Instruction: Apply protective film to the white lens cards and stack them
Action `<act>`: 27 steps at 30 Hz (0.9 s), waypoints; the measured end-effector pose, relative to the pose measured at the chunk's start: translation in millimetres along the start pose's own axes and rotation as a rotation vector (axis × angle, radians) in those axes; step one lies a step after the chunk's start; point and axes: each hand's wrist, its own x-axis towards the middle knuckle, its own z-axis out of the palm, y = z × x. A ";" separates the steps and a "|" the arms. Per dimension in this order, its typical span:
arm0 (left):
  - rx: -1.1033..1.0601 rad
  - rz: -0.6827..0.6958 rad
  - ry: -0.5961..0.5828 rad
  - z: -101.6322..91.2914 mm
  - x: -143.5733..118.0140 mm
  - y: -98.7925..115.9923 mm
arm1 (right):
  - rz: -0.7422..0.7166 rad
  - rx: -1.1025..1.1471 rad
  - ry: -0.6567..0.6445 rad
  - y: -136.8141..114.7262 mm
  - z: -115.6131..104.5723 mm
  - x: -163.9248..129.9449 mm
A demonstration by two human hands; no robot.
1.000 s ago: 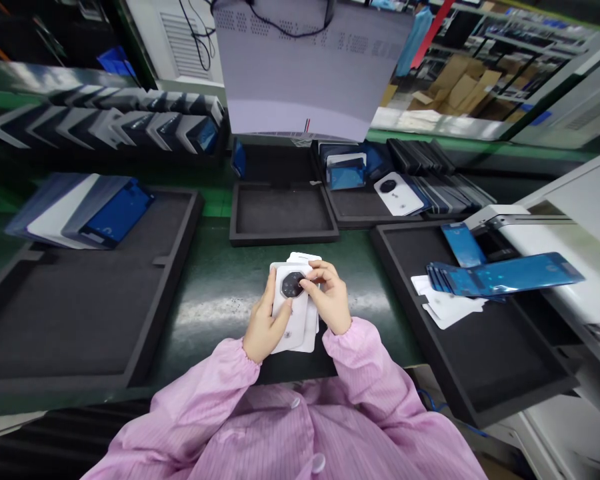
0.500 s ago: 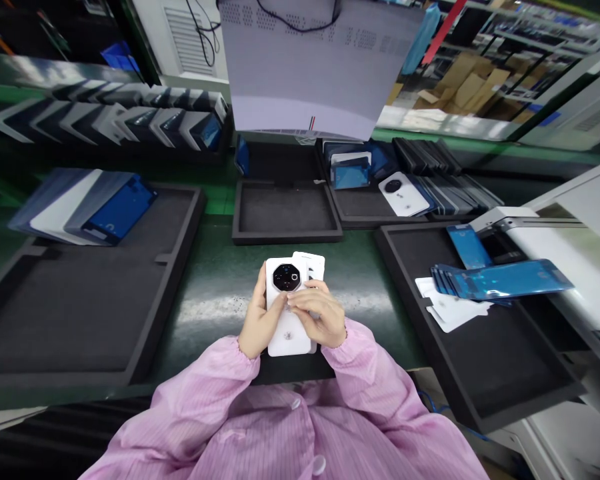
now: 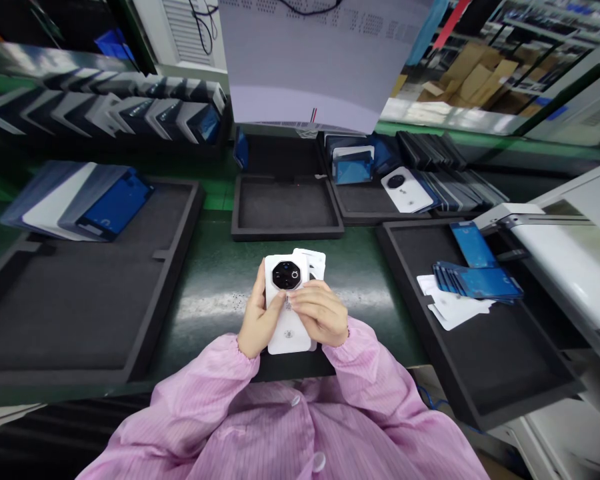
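Left hand (image 3: 257, 319) grips the white back cover (image 3: 287, 308) w/ more covers stacked behind it, right hand (image 3: 318, 317) closed over its mid face, fingertips pressing just below the camera ring (image 3: 286, 275); keep cover flat, pressure even, above green worktop (image 3: 215, 280).

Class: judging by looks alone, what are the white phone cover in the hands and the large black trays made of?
White phone cover: probably smooth plastic or glass, given its even, faintly glossy surface. Black trays: likely foam, matte and light-absorbing with thick soft-looking rims.
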 end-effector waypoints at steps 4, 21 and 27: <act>0.023 0.043 -0.017 -1.5 -0.9 -1.7 | -0.007 0.004 0.006 -0.2 0.0 1.2; 0.084 0.089 -0.032 -3.8 -2.3 -4.0 | 0.015 0.016 -0.009 -0.1 0.2 -0.2; 0.046 0.035 -0.031 -2.7 -1.5 -1.0 | 0.020 0.014 -0.011 -0.3 0.7 -1.3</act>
